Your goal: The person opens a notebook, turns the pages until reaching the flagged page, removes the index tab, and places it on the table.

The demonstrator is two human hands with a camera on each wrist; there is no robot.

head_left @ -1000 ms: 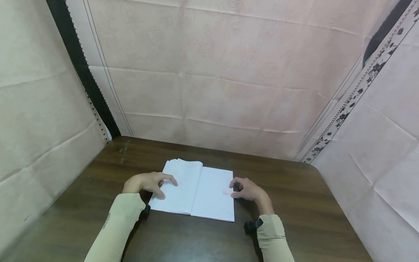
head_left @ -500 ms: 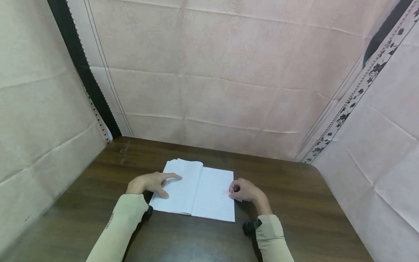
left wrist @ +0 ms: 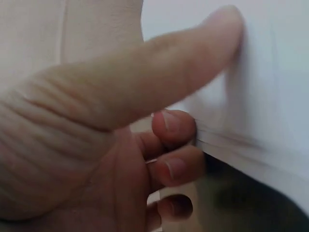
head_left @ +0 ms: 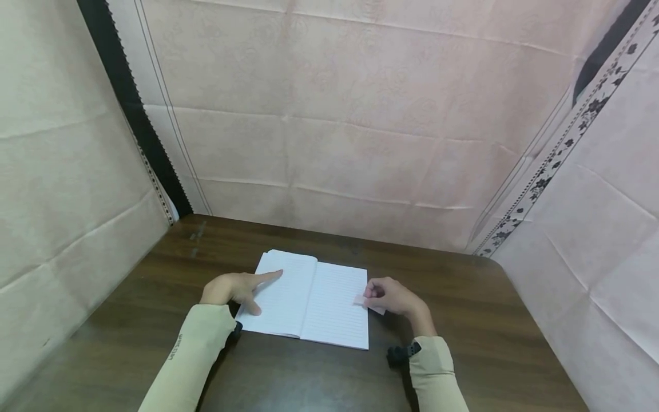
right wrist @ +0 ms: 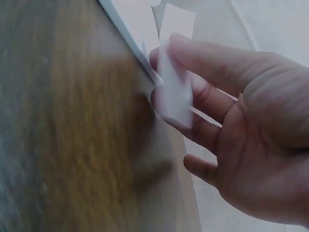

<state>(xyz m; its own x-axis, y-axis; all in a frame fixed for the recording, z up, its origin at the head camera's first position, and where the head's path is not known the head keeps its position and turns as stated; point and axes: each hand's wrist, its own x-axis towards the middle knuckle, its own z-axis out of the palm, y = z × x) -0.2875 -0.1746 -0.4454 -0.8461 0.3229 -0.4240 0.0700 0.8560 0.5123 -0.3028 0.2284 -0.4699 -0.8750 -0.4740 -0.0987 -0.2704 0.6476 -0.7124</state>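
Note:
An open notebook (head_left: 334, 309) with white ruled pages lies on the brown table. My left hand (head_left: 238, 289) rests on its left page, index finger stretched out and thumb apart from it. In the left wrist view the thumb (left wrist: 193, 58) lies over the page, while the other fingers bend at the paper's edge. Beside the right page's outer edge, my right hand (head_left: 399, 298) pinches a small pale pink paper strip (right wrist: 175, 92) between thumb and fingers. One end of the strip overlaps the page in the head view; the other sticks out below the hand.
The wooden table (head_left: 288, 377) reaches back to a pale cloth wall (head_left: 350, 143). More cloth hangs on both sides, with a dark band on the left and a floral border (head_left: 540, 177) on the right.
My right hand now grips the paper strip farther along, with its other end showing past the page edge. The left index finger has straightened on the page. The notebook stays nearly in place.

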